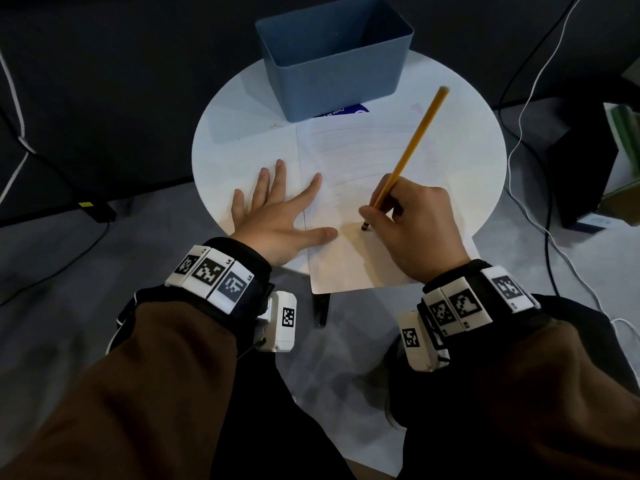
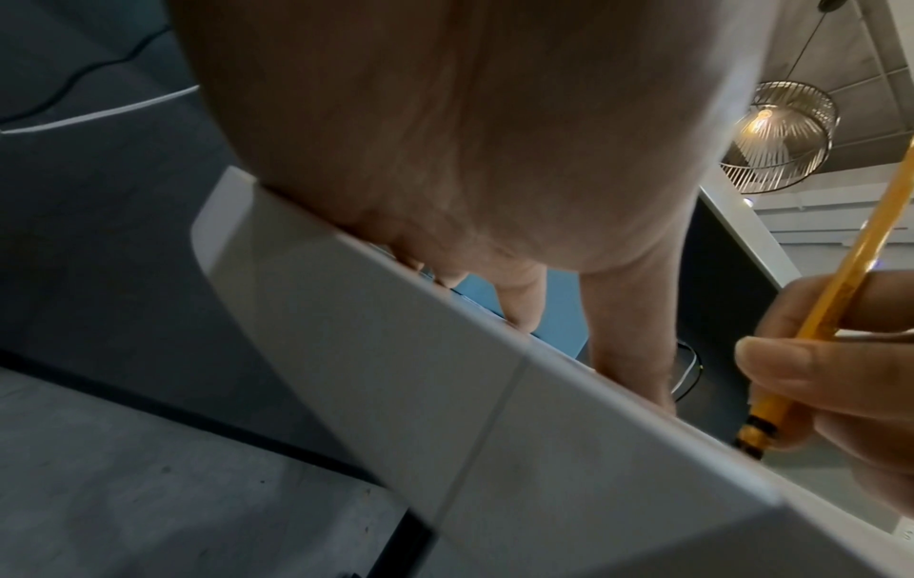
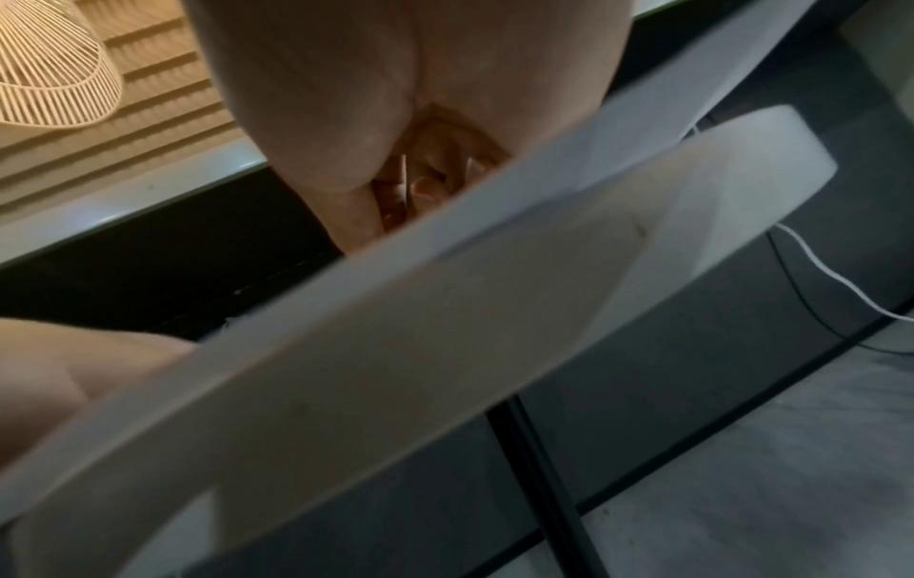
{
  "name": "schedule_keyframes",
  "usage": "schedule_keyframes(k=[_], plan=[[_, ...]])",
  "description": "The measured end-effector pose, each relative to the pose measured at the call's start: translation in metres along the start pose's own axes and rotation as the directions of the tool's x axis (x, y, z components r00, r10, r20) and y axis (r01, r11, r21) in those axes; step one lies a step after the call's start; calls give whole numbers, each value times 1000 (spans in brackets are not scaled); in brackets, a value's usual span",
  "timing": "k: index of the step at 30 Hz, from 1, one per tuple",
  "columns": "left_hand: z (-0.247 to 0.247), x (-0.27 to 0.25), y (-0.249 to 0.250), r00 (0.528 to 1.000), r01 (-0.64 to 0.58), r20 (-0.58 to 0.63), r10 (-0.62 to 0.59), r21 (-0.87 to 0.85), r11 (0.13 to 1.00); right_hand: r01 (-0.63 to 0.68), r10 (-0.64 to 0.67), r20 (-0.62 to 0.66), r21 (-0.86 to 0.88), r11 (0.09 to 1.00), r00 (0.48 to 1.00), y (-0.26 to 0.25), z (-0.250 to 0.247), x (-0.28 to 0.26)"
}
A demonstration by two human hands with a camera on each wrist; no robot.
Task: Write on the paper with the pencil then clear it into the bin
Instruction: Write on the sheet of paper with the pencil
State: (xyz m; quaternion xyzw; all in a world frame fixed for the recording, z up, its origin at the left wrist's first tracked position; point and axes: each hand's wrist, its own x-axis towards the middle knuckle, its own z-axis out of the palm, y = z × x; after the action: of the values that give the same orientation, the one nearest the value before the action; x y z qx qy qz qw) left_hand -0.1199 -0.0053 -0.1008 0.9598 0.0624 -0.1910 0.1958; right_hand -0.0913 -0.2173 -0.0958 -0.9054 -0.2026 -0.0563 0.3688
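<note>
A white lined sheet of paper lies on the round white table, its near edge hanging over the table's front. My right hand grips a yellow pencil, whose dark tip meets the paper near the sheet's lower middle. In the left wrist view the pencil shows pinched between thumb and fingers. My left hand lies flat with fingers spread, thumb and index finger pressing on the paper's left edge. A blue bin stands empty at the table's far side.
A dark blue card peeks from under the bin. Black and white cables run over the grey floor on both sides. A dark box and green books stand at the right. A black table leg shows below the paper.
</note>
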Motion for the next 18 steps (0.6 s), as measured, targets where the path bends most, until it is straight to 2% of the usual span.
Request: schedule_keyframes(k=[7,12,14,18], plan=[[0,0,-1,1000,0,3,0,-8,1000,-114,107,-121,-52,992,987,19,-22,5],[0,0,-1,1000,-5,-4,5,-7,1000,-11,12,-60,15,1000,998,3,-5,2],[0,1,-1,1000,0,-3,0,-1,1000,-26,26,-40,-2,1000,999,4,-3,2],[0,0,-1,1000,1,3,-1,-4,1000,-87,84,-96,-27,996,992,16,-15,6]])
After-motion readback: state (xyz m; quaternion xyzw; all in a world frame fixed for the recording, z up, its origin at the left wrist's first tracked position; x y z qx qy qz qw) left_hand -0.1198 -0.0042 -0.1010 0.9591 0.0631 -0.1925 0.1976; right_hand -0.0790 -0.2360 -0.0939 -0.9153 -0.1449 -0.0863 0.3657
